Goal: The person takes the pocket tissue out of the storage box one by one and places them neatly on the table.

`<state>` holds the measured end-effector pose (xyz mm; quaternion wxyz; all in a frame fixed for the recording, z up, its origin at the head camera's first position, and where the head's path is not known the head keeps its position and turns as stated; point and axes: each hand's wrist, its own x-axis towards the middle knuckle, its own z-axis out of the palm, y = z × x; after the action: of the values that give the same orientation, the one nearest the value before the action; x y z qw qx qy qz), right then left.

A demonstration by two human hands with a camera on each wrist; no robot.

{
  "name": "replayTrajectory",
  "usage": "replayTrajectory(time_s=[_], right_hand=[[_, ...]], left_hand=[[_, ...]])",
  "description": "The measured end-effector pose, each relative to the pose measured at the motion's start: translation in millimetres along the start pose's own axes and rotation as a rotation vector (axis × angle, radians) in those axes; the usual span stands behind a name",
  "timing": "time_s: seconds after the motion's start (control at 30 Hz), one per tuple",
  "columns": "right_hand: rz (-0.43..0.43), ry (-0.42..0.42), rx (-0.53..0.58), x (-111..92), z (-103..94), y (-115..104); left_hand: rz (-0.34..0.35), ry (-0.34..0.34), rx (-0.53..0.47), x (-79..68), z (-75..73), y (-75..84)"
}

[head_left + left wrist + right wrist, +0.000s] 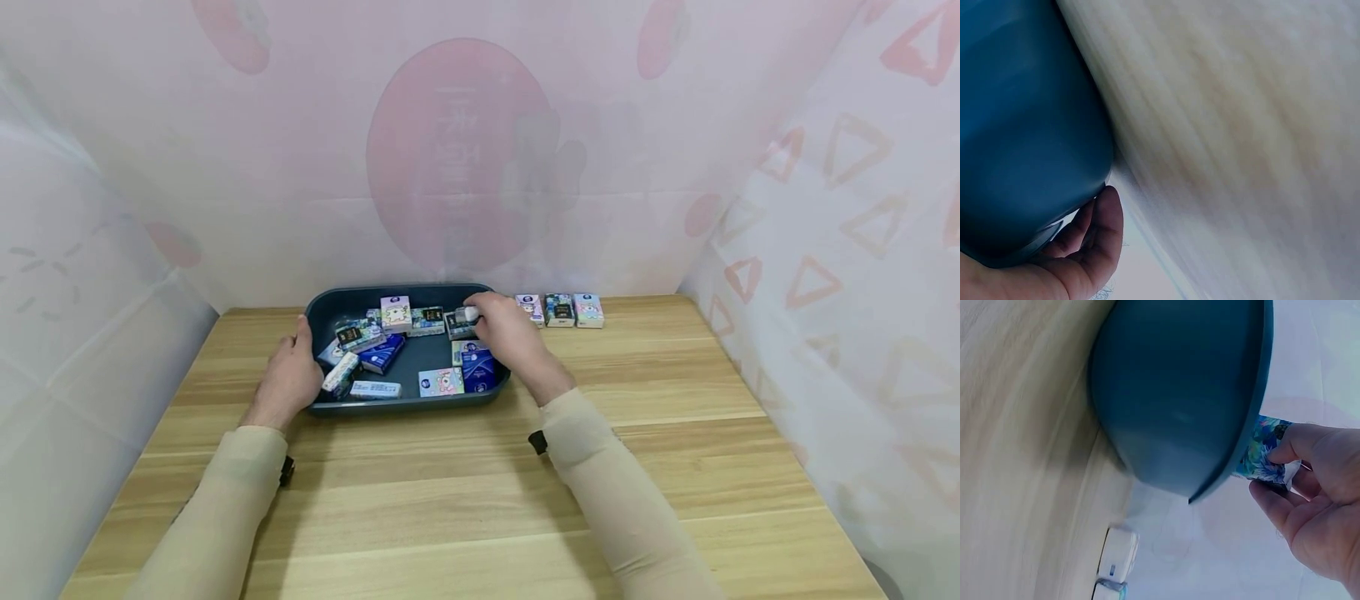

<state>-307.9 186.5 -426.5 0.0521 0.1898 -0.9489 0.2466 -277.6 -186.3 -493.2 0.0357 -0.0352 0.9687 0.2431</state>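
Note:
A dark teal plastic tray stands near the back of the table with several small tissue packs inside. My left hand grips its left end, thumb at the rim and fingers curled against the outer wall in the left wrist view. Over the tray's right end, my right hand pinches a floral-patterned tissue pack by its whitish end, level with the rim. Below that hand lie a dark blue pack and a white cartoon pack. A pale cartoon pack leans on others at the back.
Right of the tray, three packs stand in a row against the back curtain: a purple-white one, a dark floral one and a pale cartoon one. The wooden table is bordered by printed curtains at the back and sides.

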Motion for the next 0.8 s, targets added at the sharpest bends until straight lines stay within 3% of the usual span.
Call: replayTrajectory(time_s=[0.4,0.8], right_hand=[[0.01,0.081,0.008,-5.8,-15.5,20.3],[0.034,0.148,0.052,-9.7,-32.4,59.0]], left_hand=[[-0.005,0.001,-0.012,-0.8,0.2,1.3],[-0.023,-0.003,-0.026,-0.1,0.7,0.5]])
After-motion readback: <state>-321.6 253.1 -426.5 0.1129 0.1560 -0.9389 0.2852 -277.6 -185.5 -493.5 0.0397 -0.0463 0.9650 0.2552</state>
